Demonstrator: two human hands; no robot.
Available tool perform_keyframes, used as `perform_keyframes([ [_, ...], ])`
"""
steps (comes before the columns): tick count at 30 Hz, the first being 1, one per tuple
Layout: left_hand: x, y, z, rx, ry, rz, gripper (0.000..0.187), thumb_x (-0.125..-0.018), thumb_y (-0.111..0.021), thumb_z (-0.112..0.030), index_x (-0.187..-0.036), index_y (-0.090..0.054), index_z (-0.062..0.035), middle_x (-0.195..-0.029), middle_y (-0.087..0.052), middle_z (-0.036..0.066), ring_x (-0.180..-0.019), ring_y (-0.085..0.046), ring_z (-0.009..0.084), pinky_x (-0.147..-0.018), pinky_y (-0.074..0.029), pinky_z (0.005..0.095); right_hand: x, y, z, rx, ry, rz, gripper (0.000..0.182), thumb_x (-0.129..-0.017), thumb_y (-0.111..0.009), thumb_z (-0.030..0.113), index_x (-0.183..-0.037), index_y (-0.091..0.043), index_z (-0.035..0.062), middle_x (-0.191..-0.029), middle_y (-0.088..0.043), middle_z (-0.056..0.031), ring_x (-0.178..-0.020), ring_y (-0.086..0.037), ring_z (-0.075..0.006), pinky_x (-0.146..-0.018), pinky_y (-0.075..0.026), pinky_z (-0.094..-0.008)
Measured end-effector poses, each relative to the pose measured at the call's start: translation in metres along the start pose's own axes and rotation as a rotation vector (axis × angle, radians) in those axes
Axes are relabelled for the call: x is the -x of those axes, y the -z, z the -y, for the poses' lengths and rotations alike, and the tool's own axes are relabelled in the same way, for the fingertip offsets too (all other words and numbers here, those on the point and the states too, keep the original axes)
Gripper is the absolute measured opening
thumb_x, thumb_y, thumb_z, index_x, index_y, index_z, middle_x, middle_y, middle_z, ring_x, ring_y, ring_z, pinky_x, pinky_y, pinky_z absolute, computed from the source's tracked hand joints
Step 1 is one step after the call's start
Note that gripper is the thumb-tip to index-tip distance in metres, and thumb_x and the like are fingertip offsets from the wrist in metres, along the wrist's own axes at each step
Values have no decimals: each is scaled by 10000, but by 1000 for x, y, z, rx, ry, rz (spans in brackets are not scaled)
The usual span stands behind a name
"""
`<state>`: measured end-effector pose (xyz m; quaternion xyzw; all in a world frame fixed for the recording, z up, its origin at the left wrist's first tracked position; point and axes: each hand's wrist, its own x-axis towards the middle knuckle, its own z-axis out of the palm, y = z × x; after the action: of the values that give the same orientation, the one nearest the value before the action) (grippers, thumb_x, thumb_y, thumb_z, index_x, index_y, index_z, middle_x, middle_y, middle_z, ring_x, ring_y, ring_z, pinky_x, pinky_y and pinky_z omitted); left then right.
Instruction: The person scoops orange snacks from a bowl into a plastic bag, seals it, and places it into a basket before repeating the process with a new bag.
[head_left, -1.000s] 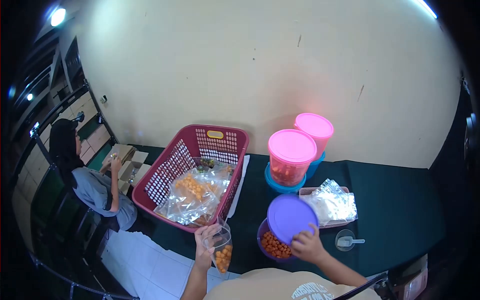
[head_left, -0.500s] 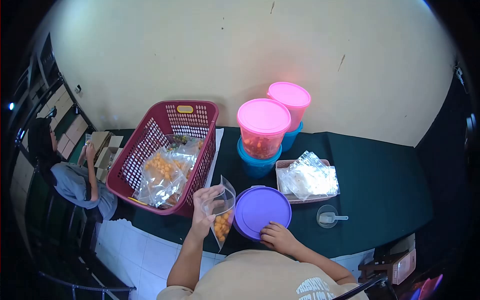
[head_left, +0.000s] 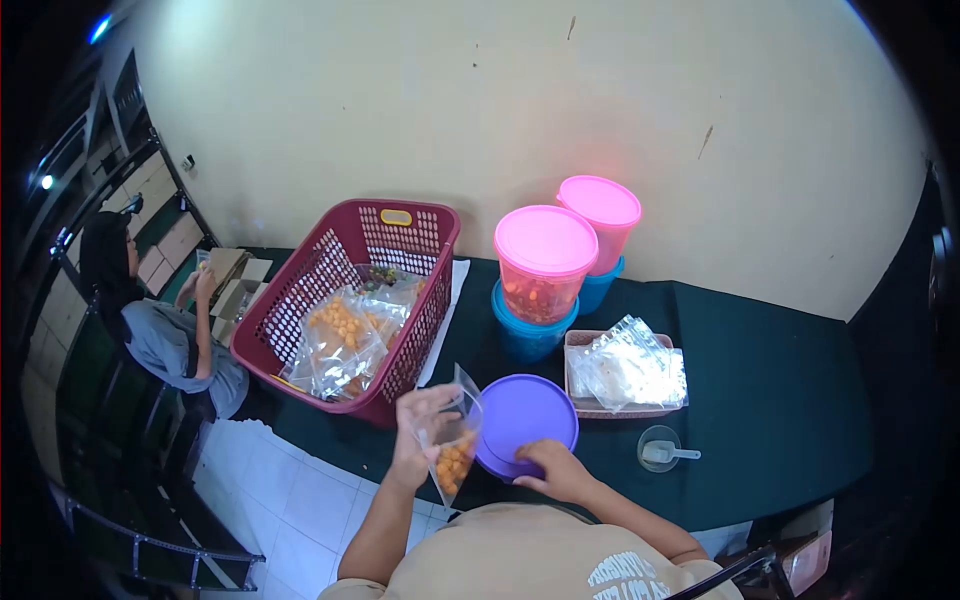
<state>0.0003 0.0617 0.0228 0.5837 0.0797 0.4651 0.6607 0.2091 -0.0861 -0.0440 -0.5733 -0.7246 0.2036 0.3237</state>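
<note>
My left hand (head_left: pixel 415 440) is closed around a clear plastic bag (head_left: pixel 463 410), which stands upright and open at the top. Round orange snack balls (head_left: pixel 455 465) fill its lower part. Just right of the bag, a purple lid (head_left: pixel 525 412) covers a round tub whose body is mostly hidden beneath it. My right hand (head_left: pixel 560 472) is at the lid's near edge, fingers bent over the top and thumb by the rim.
A maroon basket (head_left: pixel 450 262) holds several filled bags. Pink-lidded tubs (head_left: pixel 546 240) stand stacked on blue ones. A tray (head_left: pixel 600 412) of flat plastic bags and a small bowl with a white scoop (head_left: pixel 660 452) lie right. Another person (head_left: pixel 170 330) sits far left.
The view has shifted, moving the scene slightly right. My right hand's fingers have bent more at the purple lid's near edge. My left hand still holds the bag.
</note>
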Motion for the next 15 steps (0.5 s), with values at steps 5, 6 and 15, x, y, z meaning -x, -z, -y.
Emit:
perform_keyframes([
  [5, -1, -34, 3, 81, 90, 405, 622, -803, -710, -345, -1272, -379, -106, -1389, -359, 269, -1303, -379, 369, -1002, -413, 493, -18, 28, 19, -870, 1, -312, 877, -728, -799, 269, -1417, -294, 72, -1421, -397, -154, -1340, -356, -271, -1108, -251, -425],
  [6, -4, -39, 4, 80, 83, 481, 607, -811, -699, -355, -1273, -392, -107, -1395, -353, 267, -1316, -360, 384, -997, -421, 497, -20, 33, 19, -861, 19, -314, 877, -728, -799, 269, -1417, -294, 72, -1421, -397, -154, -1340, -356, -271, -1108, -251, -425],
  [15, -8, -70, 0, -91, 106, 451, 856, -777, -680, -501, -1387, -272, -61, -1441, -301, 239, -1347, -316, 351, -1087, -258, 492, -3, 59, 36, -1240, 9, -327, 670, -700, -829, 157, -1235, -438, 59, -1244, -501, -113, -1163, -491, -230, -1009, -382, -378],
])
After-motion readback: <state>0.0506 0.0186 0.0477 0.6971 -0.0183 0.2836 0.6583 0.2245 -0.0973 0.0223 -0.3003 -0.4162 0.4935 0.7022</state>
